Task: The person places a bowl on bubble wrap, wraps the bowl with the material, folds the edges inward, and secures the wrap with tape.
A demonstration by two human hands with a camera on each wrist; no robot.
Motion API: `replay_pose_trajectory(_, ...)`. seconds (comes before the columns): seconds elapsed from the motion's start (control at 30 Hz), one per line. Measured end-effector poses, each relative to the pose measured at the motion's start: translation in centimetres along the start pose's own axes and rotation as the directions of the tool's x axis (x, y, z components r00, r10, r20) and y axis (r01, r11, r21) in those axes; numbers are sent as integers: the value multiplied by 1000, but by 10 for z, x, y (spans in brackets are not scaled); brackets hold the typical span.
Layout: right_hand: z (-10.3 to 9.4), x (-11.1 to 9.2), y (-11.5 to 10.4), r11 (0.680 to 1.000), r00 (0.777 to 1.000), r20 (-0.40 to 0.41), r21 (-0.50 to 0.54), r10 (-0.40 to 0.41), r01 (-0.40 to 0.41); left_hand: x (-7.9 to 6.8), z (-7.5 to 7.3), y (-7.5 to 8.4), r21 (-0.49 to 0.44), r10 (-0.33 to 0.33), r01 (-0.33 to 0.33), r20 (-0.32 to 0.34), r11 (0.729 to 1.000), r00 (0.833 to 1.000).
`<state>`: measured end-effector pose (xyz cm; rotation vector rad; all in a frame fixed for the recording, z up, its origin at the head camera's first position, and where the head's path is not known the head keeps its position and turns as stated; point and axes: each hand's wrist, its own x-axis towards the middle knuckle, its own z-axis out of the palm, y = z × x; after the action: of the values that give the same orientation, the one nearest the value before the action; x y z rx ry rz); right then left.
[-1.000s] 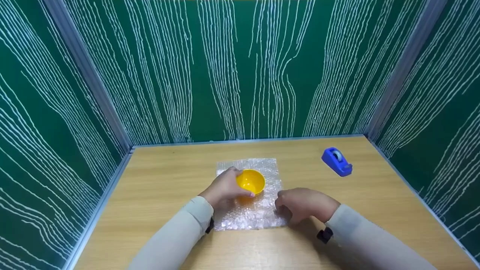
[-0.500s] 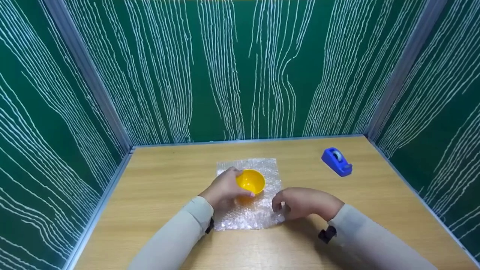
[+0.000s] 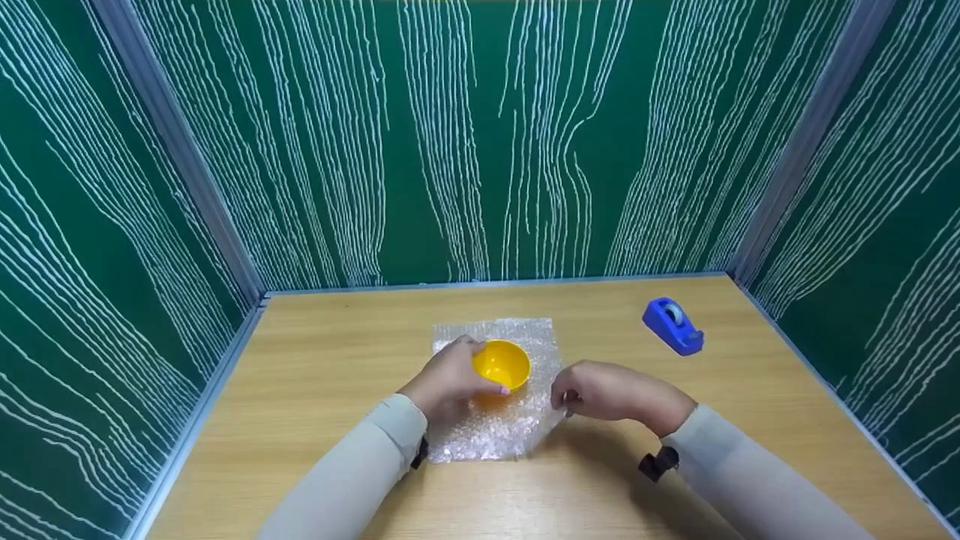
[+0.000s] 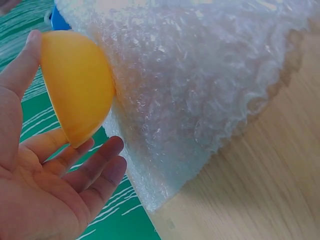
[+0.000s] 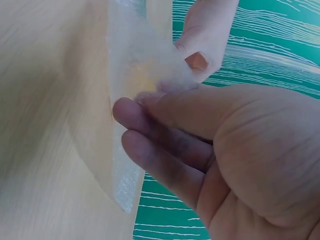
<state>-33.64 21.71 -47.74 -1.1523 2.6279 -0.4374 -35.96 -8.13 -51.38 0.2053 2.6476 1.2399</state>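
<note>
Bubble wrap [image 3: 495, 435] and a yellow bowl [image 3: 504, 365] are near the middle of a wooden table [image 3: 337, 330]. Biggest of all are the green walls [image 3: 409, 180], with wiggly white lines running down them. They stand at the back and on both sides, and grey posts [image 3: 169, 150] stand in the two back corners. Next comes the table, light brown and flat. Two long pale sleeves [image 3: 345, 472] reach in over it from the near side.

The wrap is see-through and bumpy. Most of it lies flat, but its near right corner is pulled up off the table.

The left hand [image 3: 448, 376] holds the bowl by its left side. The thumb is on one part of the rim and the fingers are spread out around another part. The right hand [image 3: 611, 391] pinches the raised edge of the wrap between thumb and pointing finger, and its other fingers are bent just beside.

The bowl is on top of the wrap, with its open side up. Far back on the right is a blue tape holder [image 3: 669, 330], well apart from both hands. Smallest are the roll of tape [image 3: 674, 313] inside it and a black bit [image 3: 658, 464] at the right wrist.
</note>
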Motion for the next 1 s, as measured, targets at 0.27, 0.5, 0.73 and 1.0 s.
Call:
replay_pose_trajectory(0.27,-4,3,2,1000,998,-62,24,-12,13,0,0,1,-10,-13,13,3,1000,1000)
replay_pose_trajectory(0.5,-7,15,1,997,977,-204,-42,-66,59,-2,0,1,-14,8,-8,-2,1000,1000)
replay_pose_trajectory(0.73,-9,35,-3,996,953,-296,-66,-69,52,-1,-1,-3,3,58,-58,-4,998,998)
replay_pose_trajectory(1.0,-7,63,-4,994,920,-382,-99,-85,51,2,-3,-6,34,36,-36,10,999,999)
